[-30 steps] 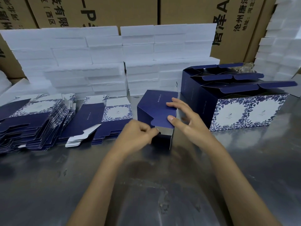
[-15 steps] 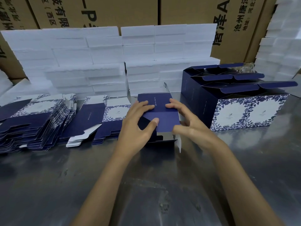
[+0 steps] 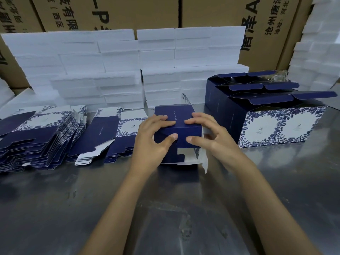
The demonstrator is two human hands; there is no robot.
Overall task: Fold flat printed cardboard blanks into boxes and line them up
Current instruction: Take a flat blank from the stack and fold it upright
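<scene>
At the far left of the steel worktop [image 3: 55, 208] lies a fanned heap of flat blanks [image 3: 36, 137], navy with white floral panels, and just to its right a second, neater stack of blanks [image 3: 110, 137] with white tabs jutting toward the near edge. Behind both rise tiers of white foam blocks [image 3: 92, 70], backed by brown shipping cartons [image 3: 128, 11] printed with black characters. In the middle, the half-formed navy box [image 3: 176, 129] stands on the worktop, its lower white flaps still splayed open at the front. The left hand [image 3: 152, 142] has its grip on the box's left side, fingers over the top and thumb pressed on the front face; the right hand [image 3: 209, 137] grasps the right side the same way. To the right, just beside that hand, stands a cluster of finished boxes [image 3: 266, 116] with their top flaps open.
</scene>
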